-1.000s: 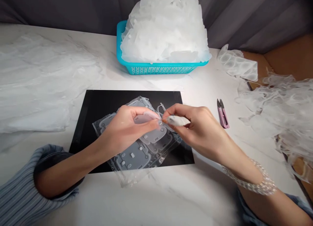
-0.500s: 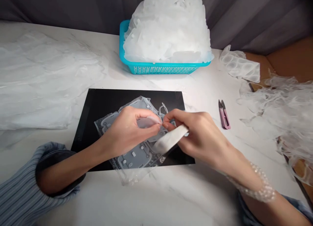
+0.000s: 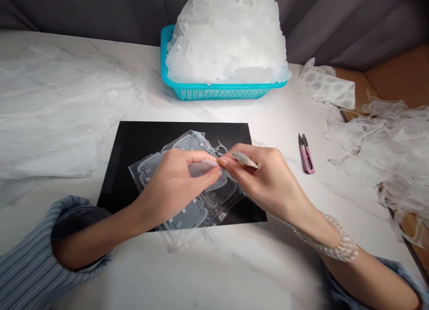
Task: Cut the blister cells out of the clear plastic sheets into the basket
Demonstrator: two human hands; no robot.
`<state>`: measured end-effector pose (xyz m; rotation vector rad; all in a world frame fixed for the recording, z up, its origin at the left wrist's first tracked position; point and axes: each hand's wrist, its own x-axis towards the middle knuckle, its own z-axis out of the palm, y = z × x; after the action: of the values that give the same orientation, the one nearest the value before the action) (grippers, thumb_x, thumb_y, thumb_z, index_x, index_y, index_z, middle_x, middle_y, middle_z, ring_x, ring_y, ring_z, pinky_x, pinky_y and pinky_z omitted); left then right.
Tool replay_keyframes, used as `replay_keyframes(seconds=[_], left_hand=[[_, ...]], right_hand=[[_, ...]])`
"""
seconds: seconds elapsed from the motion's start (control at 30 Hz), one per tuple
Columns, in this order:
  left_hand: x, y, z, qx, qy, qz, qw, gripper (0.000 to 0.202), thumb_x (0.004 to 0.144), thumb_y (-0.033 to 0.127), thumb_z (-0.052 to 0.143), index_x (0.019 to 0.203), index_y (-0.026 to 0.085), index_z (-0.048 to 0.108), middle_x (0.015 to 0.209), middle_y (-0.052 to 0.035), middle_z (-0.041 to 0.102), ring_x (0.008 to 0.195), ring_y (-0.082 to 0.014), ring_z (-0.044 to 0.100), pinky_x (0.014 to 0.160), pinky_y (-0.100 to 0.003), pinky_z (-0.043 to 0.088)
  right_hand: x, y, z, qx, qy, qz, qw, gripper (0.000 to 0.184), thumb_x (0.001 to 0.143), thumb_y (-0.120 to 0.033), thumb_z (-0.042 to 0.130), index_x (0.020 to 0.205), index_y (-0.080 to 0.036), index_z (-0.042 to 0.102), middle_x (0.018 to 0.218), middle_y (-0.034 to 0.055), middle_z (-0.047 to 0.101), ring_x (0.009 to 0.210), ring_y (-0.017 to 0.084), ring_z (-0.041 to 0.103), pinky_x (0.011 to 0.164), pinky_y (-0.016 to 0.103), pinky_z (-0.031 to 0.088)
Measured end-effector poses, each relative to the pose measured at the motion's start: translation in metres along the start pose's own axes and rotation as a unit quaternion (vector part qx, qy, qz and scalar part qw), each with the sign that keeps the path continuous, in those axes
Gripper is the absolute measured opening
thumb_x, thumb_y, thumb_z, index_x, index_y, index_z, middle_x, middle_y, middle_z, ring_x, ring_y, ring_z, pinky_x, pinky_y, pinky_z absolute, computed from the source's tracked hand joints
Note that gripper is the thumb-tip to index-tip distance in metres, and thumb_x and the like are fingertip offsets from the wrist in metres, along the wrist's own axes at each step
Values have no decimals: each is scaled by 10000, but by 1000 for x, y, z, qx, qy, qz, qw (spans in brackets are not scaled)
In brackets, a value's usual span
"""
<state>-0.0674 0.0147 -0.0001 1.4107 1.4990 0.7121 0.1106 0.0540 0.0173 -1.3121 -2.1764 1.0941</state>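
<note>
Left hand (image 3: 172,184) pinching a clear piece (image 3: 203,168), right hand (image 3: 264,180) pinching a white strip (image 3: 244,159), black mat (image 3: 115,167) lying underneath, pink snips (image 3: 306,154) sitting right of them

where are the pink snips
In the head view, the pink-handled thread snips lie on the white marble table, right of the black mat and the right hand.
</note>
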Motion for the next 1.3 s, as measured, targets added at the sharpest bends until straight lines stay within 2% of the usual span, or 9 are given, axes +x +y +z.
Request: replay_keyframes(seconds=[0.13, 0.3, 0.43, 0.5, 0.6, 0.93, 1.03, 1.13, 1.3], left_hand=[[-6, 7, 1, -32, 11, 26, 999, 163, 845, 359, 634, 807, 244, 742, 765, 28, 698, 668, -147, 594, 550, -233, 420], [-3, 8, -3, -19, 74, 35, 996, 167, 844, 378, 663, 835, 236, 751, 732, 28, 707, 627, -131, 600, 559, -225, 447], [7, 1, -7, -132, 11, -2, 991, 192, 847, 374, 677, 865, 198, 752, 863, -14, 753, 803, -161, 673, 708, -227, 501], [10, -1, -7, -183, -17, -22, 983, 204, 840, 377, 693, 906, 192, 751, 886, -24, 757, 829, -165, 680, 731, -232, 508], [10, -2, -7, -222, -30, -30, 974, 212, 839, 372, 699, 952, 199, 749, 880, -25, 754, 803, -153, 676, 714, -231, 507], [12, 4, -9, -109, -45, -63, 991, 115, 722, 305, 763, 791, 212, 770, 738, -2, 718, 674, -153, 634, 566, -231, 460], [11, 6, -8, -80, -42, -62, 994, 151, 734, 351, 737, 736, 205, 777, 678, -4, 706, 607, -162, 622, 475, -234, 424], [7, 9, -7, -60, -32, -29, 997, 144, 756, 339, 713, 710, 219, 779, 566, 29, 657, 515, -138, 585, 408, -219, 378], [-1, 17, -10, -85, -40, 38, 995, 120, 806, 329, 702, 773, 263, 797, 814, 24, 773, 762, -171, 699, 653, -214, 547]], right_hand=[[-2, 0, 1, -53, 33, -24, 998, 130, 868, -150, 545, 747, -173, 587, 538, -53, 534, 460, 66, 365, 473, 210, 307], [5, 9, -1, -81, 51, -7, 995, 117, 828, -98, 543, 750, -170, 592, 565, -44, 556, 475, 71, 383, 506, 225, 313], [11, 6, -9, -14, 24, 17, 999, 218, 889, -229, 542, 694, -161, 613, 539, -43, 483, 498, 79, 370, 489, 233, 290], [11, 3, -13, 22, 3, 36, 999, 313, 925, -326, 520, 688, -153, 631, 557, -32, 470, 513, 82, 362, 480, 237, 275], [10, 3, -14, 62, -34, 53, 996, 302, 902, -381, 575, 737, -146, 669, 585, -28, 476, 527, 80, 350, 479, 237, 264], [8, 0, -14, 99, -42, 50, 993, 176, 870, -255, 606, 746, -141, 657, 553, -45, 459, 491, 66, 313, 453, 225, 248], [5, -3, -13, 68, -25, 32, 997, 161, 865, -225, 587, 740, -146, 652, 533, -54, 447, 476, 66, 317, 464, 226, 269], [6, 3, -9, -24, 1, 12, 1000, 121, 823, -138, 555, 768, -159, 660, 565, -37, 525, 497, 81, 392, 513, 235, 311], [17, 28, -13, -183, 77, 51, 979, 166, 834, -155, 533, 832, -173, 698, 582, -3, 591, 500, 115, 438, 558, 275, 307]])
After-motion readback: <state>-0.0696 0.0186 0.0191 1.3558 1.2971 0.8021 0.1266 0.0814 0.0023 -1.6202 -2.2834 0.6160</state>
